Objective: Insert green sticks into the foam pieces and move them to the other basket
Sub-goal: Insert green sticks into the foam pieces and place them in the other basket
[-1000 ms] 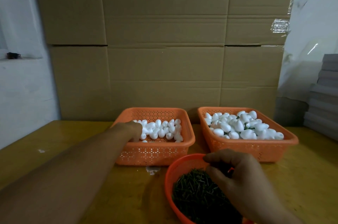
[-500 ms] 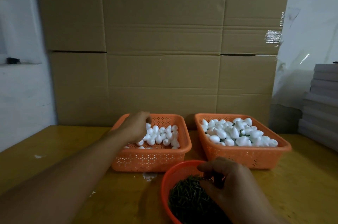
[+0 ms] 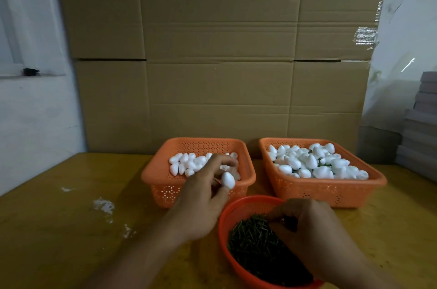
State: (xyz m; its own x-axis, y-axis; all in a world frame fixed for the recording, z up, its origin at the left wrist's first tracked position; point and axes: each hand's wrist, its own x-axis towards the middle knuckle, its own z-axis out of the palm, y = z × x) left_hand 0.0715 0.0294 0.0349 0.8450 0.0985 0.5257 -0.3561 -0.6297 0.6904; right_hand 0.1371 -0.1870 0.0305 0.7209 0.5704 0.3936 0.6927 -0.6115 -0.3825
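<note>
Above the near rim of the left basket [image 3: 156,170], the left hand [image 3: 203,199] pinches a foam egg [image 3: 228,180], long axis roughly upright. Just right and nearer, the right hand [image 3: 305,225] curls into the bowl [image 3: 224,222] of green sticks [image 3: 250,239]; whether it grips one I cannot tell.

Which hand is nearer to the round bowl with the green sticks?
Right. The right hand reaches into the round bowl, fingers at the green sticks. The left hand is beside its far-left rim, holding a foam piece.
</note>
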